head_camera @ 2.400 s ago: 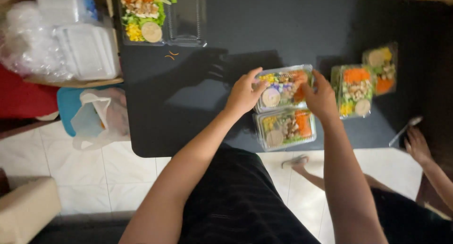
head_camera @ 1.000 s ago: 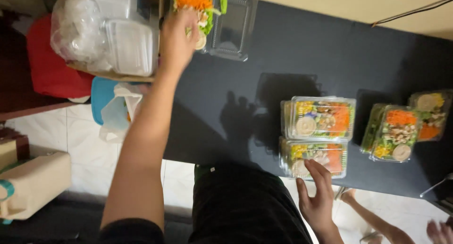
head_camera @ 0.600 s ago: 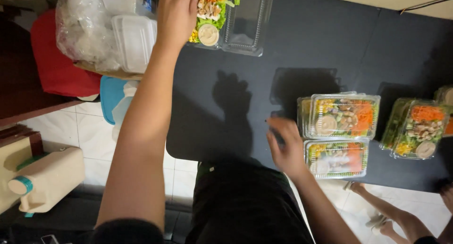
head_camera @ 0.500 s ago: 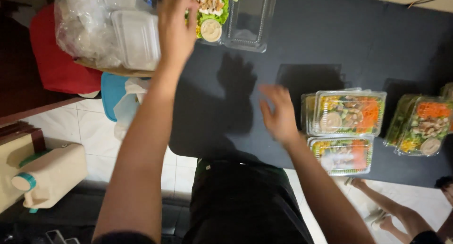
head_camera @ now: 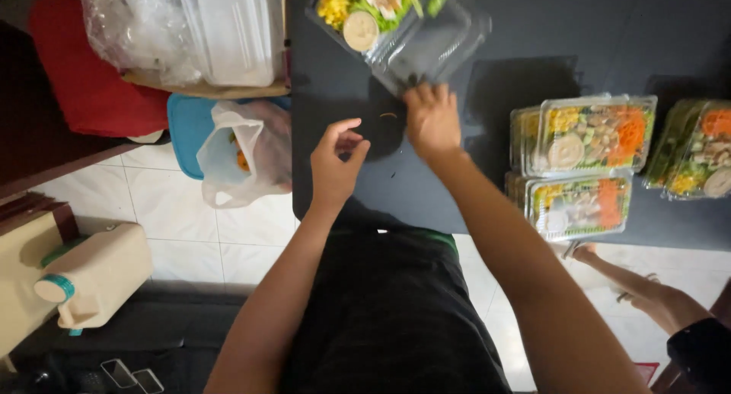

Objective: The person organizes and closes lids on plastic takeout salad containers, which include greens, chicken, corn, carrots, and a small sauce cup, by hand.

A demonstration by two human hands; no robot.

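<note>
Since half a second earlier, your left hand (head_camera: 335, 162) had dropped from the open salad box (head_camera: 396, 21) to the near desk (head_camera: 335, 82) edge, fingers loosely curled, grasping nothing. Beyond it, your right hand (head_camera: 430, 120) had reached forward; its fingers touched the box's clear lid. That box lay at the desk's far edge, tilted.

One open salad box (head_camera: 396, 17), three shut salad boxes (head_camera: 590, 133), a fourth partly cut off at the right edge, one white bag (head_camera: 240, 158), one jug (head_camera: 95, 276), two hands (head_camera: 335, 165).
</note>
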